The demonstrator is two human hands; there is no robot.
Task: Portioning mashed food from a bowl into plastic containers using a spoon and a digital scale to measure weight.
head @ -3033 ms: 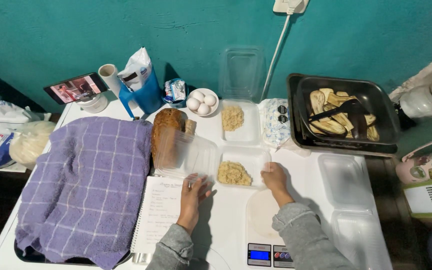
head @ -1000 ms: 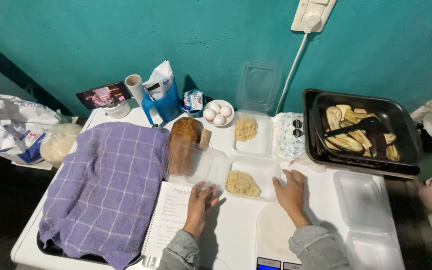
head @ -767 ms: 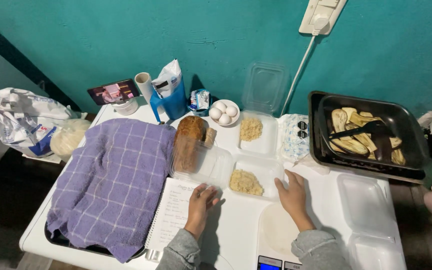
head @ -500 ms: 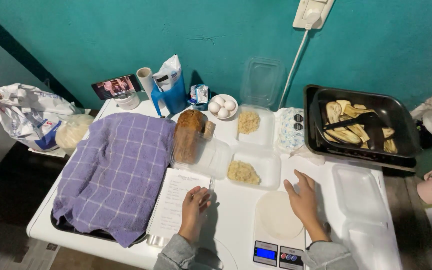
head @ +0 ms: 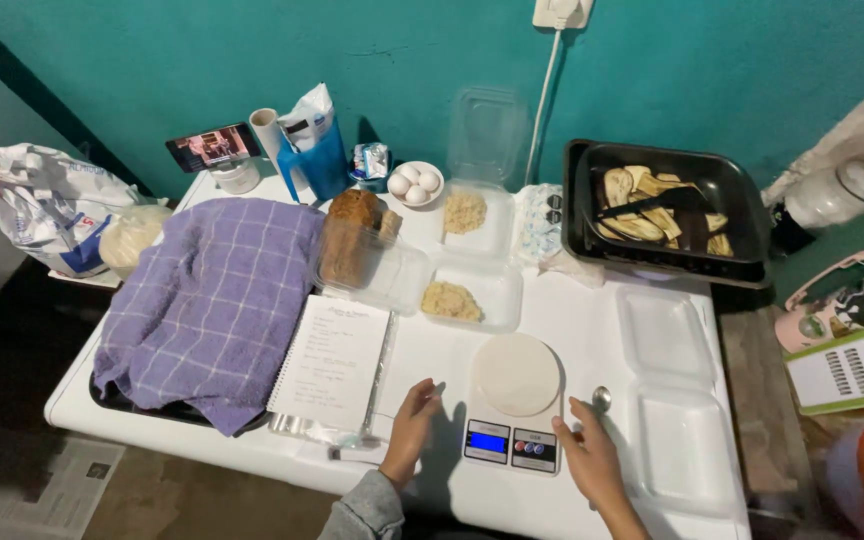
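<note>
Both hands have dropped back from the crumb trays toward the near edge of the white table [head: 432, 345], and the kitchen scale [head: 510, 415] now sits fully in sight between them. Left hand [head: 412, 425] rests flat just left of the scale, fingers loosely spread, nothing in it, close to the spiral notebook [head: 332, 362]. Right hand [head: 587, 460] lies just right of the scale, open and empty, fingertips near a small spoon [head: 602, 398]; whether they touch it is hard to tell from here. Behind the scale sits a clear tray of breadcrumbs [head: 452, 298], with the loaf in its clear box [head: 357, 250] further left. Beyond the notebook, a purple checked towel [head: 212, 300]. Far behind the scale to the right, the dark baking pan of eggplant slices [head: 662, 205].
</note>
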